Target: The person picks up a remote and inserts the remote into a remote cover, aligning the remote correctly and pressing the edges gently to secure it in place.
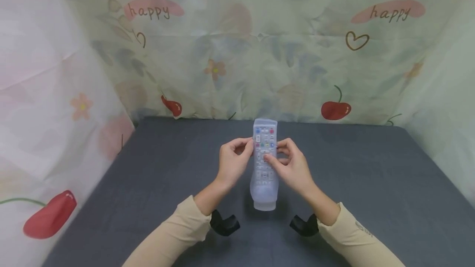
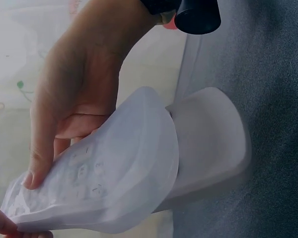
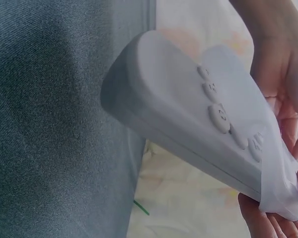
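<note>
Remote [image 3: 184,114], translucent sleeve [image 2: 141,148], fingers [image 1: 273,161] curled, gripping both

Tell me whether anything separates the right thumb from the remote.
Yes: the translucent sleeve. It covers the remote where the right hand rests its thumb; the lower end sticks out bare.

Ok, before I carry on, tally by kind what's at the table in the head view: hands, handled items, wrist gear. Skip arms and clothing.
Left hand and right hand: 2
Remote control: 1
Translucent cover: 1
Black left-wrist device and black right-wrist device: 2
Total: 6
</note>
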A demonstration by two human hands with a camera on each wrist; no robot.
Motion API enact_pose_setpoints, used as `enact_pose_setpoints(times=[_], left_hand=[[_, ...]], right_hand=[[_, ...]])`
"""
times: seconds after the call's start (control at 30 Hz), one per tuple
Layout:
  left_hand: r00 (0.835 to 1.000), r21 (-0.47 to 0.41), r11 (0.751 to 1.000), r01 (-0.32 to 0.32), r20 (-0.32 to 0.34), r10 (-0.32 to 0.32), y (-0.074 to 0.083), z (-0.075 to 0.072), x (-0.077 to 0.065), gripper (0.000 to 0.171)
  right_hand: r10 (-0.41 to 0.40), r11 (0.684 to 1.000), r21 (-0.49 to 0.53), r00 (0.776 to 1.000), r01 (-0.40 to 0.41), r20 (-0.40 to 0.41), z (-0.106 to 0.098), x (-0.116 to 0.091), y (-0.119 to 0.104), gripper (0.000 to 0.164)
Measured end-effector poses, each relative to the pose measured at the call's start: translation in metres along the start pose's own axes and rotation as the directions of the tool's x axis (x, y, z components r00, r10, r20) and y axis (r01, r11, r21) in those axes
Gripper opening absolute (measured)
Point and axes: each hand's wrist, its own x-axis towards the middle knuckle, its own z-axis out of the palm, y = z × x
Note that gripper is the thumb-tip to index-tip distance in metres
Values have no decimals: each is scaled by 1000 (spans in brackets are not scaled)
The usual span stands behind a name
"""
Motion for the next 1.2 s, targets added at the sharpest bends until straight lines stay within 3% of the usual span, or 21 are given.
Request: enact_pose_setpoints(times=[0.3, 0.67, 1.2], left_hand=[[999, 121, 992, -44, -16, 46, -1, 0, -1, 13], [999, 204, 978, -44, 12, 42, 3, 1, -4, 11], [999, 177, 983, -39, 12, 38, -1, 0, -5, 10]], right_hand=[[6, 1000, -2, 1000, -6, -19, 4, -2, 1, 35], [28, 998, 64, 996, -23, -87, 8, -4, 3, 36], [70, 993, 100, 995, -63, -68, 8, -2, 2, 36]])
